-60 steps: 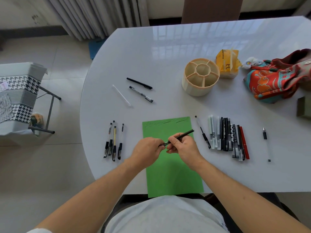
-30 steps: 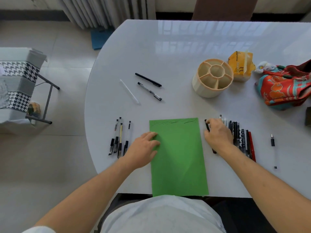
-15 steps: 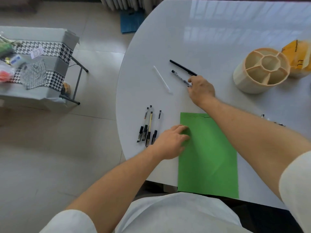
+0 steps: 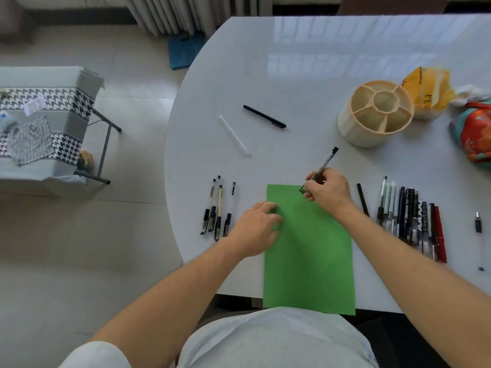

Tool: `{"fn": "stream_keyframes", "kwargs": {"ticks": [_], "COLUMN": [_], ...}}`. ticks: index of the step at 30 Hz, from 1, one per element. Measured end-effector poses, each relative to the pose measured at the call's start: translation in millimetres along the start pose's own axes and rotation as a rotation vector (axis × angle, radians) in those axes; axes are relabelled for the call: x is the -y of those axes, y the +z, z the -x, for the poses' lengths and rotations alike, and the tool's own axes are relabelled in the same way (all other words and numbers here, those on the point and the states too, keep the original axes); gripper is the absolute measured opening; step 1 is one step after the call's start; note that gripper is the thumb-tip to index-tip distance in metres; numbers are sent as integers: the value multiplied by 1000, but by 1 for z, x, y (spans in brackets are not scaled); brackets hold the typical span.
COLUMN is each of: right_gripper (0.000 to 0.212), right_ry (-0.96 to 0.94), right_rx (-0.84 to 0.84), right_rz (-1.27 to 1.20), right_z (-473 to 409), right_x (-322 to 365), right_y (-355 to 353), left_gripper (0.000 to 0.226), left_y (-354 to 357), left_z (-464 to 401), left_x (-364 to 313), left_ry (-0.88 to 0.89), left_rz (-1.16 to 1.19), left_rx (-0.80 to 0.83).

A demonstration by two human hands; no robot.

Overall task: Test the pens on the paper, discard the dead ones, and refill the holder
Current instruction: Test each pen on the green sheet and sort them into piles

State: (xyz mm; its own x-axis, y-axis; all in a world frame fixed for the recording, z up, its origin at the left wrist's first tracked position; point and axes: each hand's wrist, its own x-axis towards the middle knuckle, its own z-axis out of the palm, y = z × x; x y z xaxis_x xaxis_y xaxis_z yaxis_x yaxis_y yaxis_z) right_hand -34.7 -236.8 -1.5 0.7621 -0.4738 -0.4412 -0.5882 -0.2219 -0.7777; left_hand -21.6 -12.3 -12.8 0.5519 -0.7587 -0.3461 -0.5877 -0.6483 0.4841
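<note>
At the far left, off the desk (image 4: pixel 305 62), a small stand draped in a houndstooth cloth (image 4: pixel 50 112) sits on the tiled floor. On the white desk's left part lie four pens in a short row (image 4: pixel 218 208), their tips toward the person, and farther back a clear white tube (image 4: pixel 233 134) and a capped black pen (image 4: pixel 264 120), each lying apart from the rest. The left hand (image 4: pixel 256 229) rests flat, fingers relaxed and spread, on the left edge of the green paper (image 4: pixel 309 251), which lies lengthwise in front of the person and overhangs the near desk edge. The right hand (image 4: pixel 328 191) pinches a clear-barrelled pen (image 4: pixel 325 163) in a writing grip, its tip at the paper's top edge and its black end tilted up and away. Just right of that hand lies one black pen (image 4: pixel 362 199), then a tight row of pens (image 4: pixel 411 219) side by side, and well apart a short pen piece (image 4: pixel 478 225). Behind them stands the round beige holder (image 4: pixel 376 112), its compartments showing no pens, with a yellow packet (image 4: pixel 427 88) touching its far side and a colourful cloth bag (image 4: pixel 473 134) at the right edge.
</note>
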Motion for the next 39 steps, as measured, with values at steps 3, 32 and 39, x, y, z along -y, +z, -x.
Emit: {"fn": "stream_keyframes", "kwargs": {"ticks": [3,32,39], "right_gripper": [8,15,7], "right_ry": [52,29,-103], "right_rx": [17,-188,-153], "right_rz": [-235,-295,-34], "right_z": [40,53,41], "right_x": [-18,-49,-41], "right_y": [-7,-21,0], "left_gripper": [35,27,32], "left_y": [-4,19,28], "left_z": [-4,10,8], "left_x": [-10,-8,-13], "left_ry": [-106,-19,10], "left_rz": [153,-12,-37], "left_rx": [-115,-217,-74]}}
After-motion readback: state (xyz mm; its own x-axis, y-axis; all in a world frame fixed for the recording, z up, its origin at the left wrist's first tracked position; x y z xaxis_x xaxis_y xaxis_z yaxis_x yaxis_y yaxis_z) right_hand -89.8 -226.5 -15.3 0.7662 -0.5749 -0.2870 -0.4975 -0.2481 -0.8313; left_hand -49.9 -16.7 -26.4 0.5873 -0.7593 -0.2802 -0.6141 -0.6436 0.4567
